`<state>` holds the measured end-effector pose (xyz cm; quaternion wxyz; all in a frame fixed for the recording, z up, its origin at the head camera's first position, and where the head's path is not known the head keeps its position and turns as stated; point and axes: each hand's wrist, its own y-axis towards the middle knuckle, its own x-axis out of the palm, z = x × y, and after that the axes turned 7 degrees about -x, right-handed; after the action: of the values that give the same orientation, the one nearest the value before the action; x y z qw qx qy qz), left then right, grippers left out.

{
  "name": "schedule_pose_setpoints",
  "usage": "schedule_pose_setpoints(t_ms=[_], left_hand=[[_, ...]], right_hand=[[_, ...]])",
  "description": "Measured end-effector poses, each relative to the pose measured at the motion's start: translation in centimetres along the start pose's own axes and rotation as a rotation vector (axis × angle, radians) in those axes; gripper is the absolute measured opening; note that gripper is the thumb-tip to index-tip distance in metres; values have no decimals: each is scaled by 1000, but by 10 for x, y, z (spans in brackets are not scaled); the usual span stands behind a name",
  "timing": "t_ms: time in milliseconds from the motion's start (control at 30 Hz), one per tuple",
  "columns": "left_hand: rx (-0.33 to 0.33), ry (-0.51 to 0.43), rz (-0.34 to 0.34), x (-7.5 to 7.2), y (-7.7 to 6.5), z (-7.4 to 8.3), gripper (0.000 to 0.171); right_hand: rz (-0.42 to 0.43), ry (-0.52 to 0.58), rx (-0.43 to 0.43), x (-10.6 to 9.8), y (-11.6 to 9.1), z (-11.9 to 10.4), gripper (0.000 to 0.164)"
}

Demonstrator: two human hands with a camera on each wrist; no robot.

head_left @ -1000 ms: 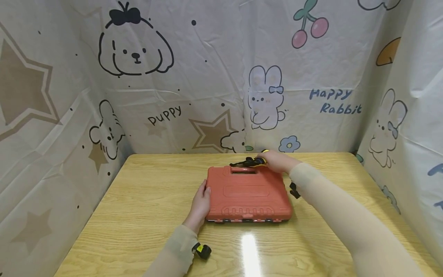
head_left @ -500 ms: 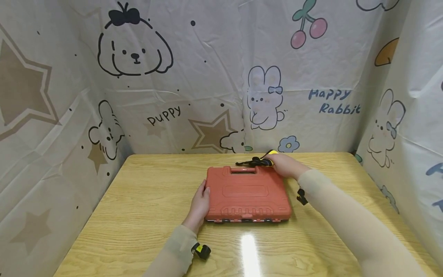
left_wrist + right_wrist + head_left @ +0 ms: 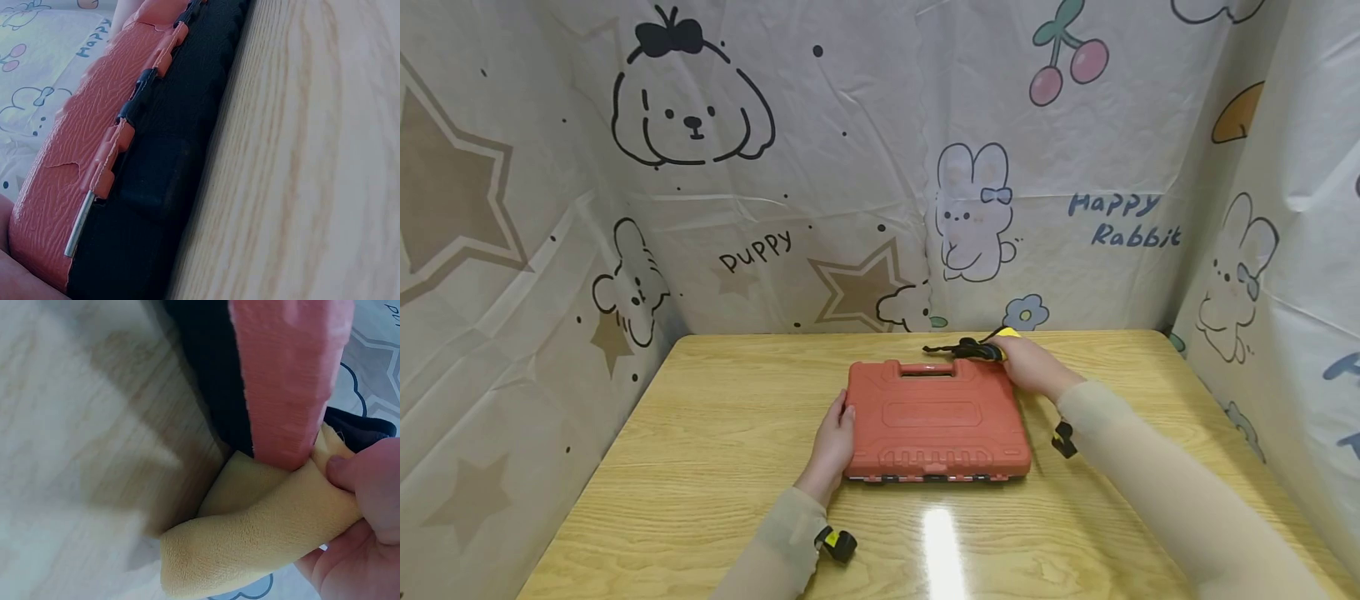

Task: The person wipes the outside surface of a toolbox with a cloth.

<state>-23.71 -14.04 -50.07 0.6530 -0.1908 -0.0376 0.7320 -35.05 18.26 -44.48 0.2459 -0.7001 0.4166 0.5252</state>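
Right hand (image 3: 1033,367) pinches yellow cloth (image 3: 256,537) at far right corner of red case (image 3: 934,421), looks longest left-right; left hand (image 3: 833,446) kinda straight-fingered against left side.

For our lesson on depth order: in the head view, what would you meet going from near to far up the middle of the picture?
Left wrist camera → red-and-black carrying case → yellow-and-black cloth → cartoon-printed wall hanging.
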Motion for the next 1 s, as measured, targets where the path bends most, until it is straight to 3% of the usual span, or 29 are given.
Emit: schedule_pose_setpoints(t_ms=[267, 567, 700, 1000], left_hand=[[-2, 10, 4, 0, -2, 3, 55], [-9, 0, -10, -1, -1, 4, 56], [-3, 2, -12, -1, -1, 3, 55], [-9, 0, -9, -1, -1, 2, 56]], right_hand=[[22, 4, 102, 2, -11, 1, 36], [96, -39, 144, 8, -21, -1, 33], [96, -10, 195, 8, -26, -5, 29], [106, 24, 227, 15, -43, -15, 36]])
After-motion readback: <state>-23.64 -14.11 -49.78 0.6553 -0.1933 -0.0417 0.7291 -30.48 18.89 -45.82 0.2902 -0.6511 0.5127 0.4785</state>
